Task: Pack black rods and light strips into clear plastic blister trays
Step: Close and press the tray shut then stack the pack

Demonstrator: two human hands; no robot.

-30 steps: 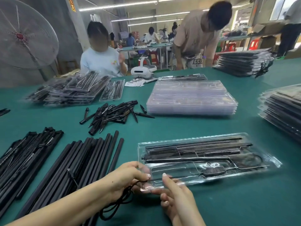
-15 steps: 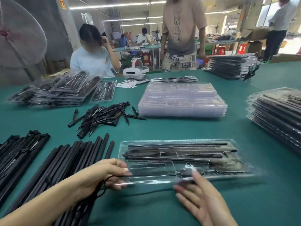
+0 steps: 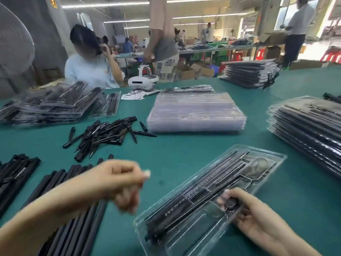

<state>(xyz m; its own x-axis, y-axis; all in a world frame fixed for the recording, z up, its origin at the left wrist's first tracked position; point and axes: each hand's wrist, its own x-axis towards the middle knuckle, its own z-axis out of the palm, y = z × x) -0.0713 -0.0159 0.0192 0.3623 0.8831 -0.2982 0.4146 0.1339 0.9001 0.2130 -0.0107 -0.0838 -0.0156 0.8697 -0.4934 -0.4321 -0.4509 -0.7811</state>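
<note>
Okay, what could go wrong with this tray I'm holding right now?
Only your right hand grips the filled tray, which lies askew, so its rods could slip from their slots. Your left hand is blurred above the loose black rods and might knock them out of line.

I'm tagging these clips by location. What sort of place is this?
Most likely a factory packing floor: stacks of filled blister trays, a pile of empty clear trays, loose black rods on a long green table, other workers behind.
</note>
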